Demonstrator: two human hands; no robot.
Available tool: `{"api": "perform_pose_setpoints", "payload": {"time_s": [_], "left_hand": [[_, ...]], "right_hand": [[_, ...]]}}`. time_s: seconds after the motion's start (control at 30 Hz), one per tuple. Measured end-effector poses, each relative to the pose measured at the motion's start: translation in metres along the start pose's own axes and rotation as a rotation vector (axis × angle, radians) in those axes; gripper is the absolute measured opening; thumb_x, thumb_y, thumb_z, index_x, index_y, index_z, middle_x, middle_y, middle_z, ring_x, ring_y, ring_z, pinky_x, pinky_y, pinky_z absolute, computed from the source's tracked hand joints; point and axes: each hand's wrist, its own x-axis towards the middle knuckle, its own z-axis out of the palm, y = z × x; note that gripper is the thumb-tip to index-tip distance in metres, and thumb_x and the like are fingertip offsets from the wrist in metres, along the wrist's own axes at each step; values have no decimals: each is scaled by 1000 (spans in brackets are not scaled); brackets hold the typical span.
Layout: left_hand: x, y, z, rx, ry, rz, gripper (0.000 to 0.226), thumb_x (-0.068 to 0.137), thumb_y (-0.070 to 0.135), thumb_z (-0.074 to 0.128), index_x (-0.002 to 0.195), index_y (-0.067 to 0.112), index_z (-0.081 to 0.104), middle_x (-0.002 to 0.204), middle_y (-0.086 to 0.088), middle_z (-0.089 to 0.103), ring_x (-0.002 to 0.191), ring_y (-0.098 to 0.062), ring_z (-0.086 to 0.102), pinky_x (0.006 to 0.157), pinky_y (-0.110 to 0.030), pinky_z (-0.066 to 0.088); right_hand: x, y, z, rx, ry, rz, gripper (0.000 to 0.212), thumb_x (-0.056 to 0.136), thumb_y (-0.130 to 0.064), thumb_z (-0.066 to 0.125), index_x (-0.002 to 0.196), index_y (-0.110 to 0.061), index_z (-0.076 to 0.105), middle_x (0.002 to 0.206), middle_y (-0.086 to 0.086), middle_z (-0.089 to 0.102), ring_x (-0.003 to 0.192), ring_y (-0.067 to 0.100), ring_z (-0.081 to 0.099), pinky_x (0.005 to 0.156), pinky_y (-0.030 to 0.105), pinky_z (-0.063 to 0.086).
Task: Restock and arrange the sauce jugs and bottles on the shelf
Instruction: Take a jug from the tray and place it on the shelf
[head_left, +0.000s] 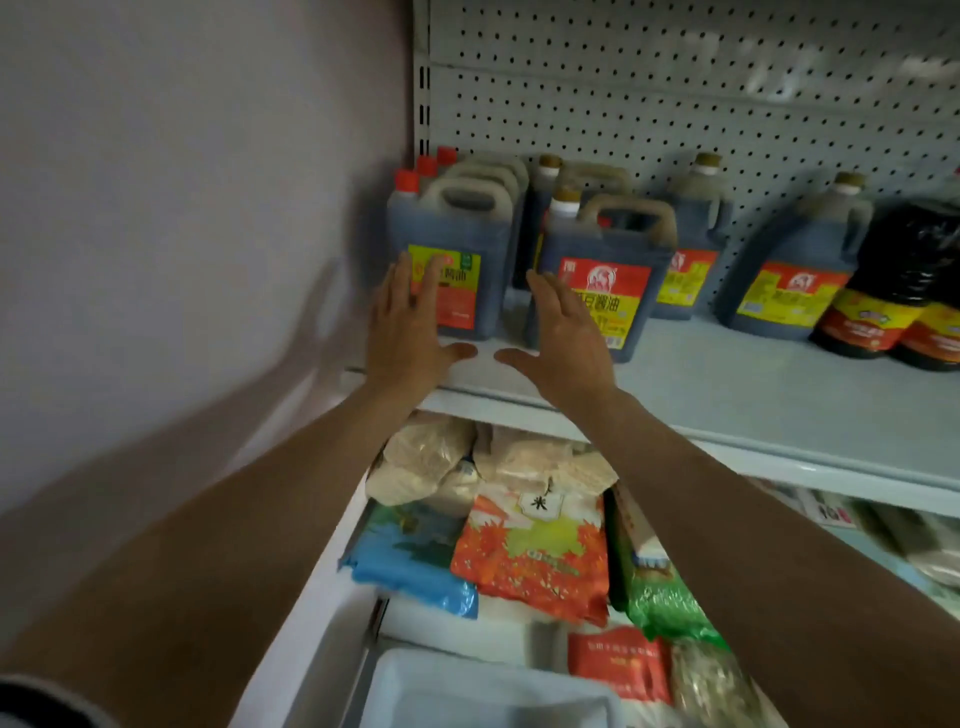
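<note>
L hand (410, 322), fingers straight and apart, holds nothing, lies over red-cap jug (451, 260) at shelf's (727, 384) 9 o'clock end. R hand (569, 340) likewise, over gold-cap jug (605, 280) at 3 o'clock of it; contact unclear.

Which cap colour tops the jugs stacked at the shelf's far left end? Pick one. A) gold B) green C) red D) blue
C: the row of jugs at the left end, just behind the left hand, all carry red caps.
</note>
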Motion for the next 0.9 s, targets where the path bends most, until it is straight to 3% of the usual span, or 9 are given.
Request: {"api": "perform_pose_setpoints", "payload": {"time_s": [0.17, 0.3, 0.4, 0.47, 0.53, 0.67, 0.73, 0.8, 0.9], "left_hand": [[-96, 38, 36, -100, -78, 27, 102, 75, 42, 81, 157, 22, 23, 165, -13, 13, 151, -32, 13, 121, -48, 18], [-198, 50, 84, -163, -220, -2, 102, 68, 48, 85, 153, 21, 36, 161, -13, 28, 149, -31, 23, 118, -45, 24], [-289, 52, 119, -228, -444, -53, 100, 67, 59, 80, 150, 21, 40, 156, -11, 37, 145, -31, 31, 115, -49, 32], [-349, 53, 136, -282, -642, -100, 96, 72, 58, 78, 151, 22, 38, 157, -9, 37, 145, -29, 32, 117, -45, 30], [-409, 53, 151, -325, -898, -176, 95, 74, 55, 80, 153, 26, 36, 159, -3, 35, 146, -22, 30, 117, -35, 26], [-510, 44, 169, -423, -1248, -370, 123, 49, 87, 72, 152, 28, 37, 155, 7, 38, 137, -11, 41, 112, -27, 35], [-546, 34, 174, -394, -1322, -424, 124, 48, 72, 82, 153, 28, 33, 156, 7, 37, 135, -8, 41, 109, -24, 36], [-565, 29, 176, -355, -1302, -416, 123, 49, 55, 89, 153, 27, 31, 156, 2, 37, 136, -12, 43, 111, -28, 37], [-571, 26, 183, -293, -1278, -376, 118, 61, 34, 92, 157, 23, 24, 163, -1, 23, 145, -21, 34, 116, -34, 33]], "right_hand": [[-98, 50, 12, -113, -43, -20, 90, 81, -46, 79, 153, -11, 36, 158, 12, 37, 149, 32, 27, 121, 49, 24], [-195, 94, 28, -121, -300, 134, 92, 81, -50, 76, 155, -19, 33, 163, 5, 30, 152, 26, 21, 124, 43, 15], [-279, 128, 48, 10, -494, 281, 88, 78, -47, 81, 151, -19, 41, 158, 8, 39, 146, 29, 33, 119, 40, 28], [-338, 145, 60, 121, -633, 393, 81, 78, -43, 82, 147, -19, 46, 151, 7, 48, 139, 28, 43, 109, 35, 35], [-393, 158, 71, 185, -835, 477, 80, 80, -45, 80, 149, -23, 44, 152, 3, 46, 139, 24, 43, 109, 32, 34], [-482, 175, 94, 283, -1146, 567, 84, 82, -42, 80, 153, -32, 36, 158, -2, 38, 143, 20, 38, 112, 28, 29], [-514, 178, 104, 309, -1209, 625, 85, 81, -42, 81, 153, -34, 36, 159, -2, 37, 141, 19, 39, 106, 24, 30], [-539, 178, 112, 325, -1240, 687, 89, 77, -49, 82, 152, -37, 35, 158, -3, 37, 139, 20, 41, 109, 30, 33], [-560, 175, 123, 368, -1216, 765, 92, 77, -45, 83, 153, -34, 33, 159, -2, 33, 143, 23, 34, 116, 37, 27]]}}
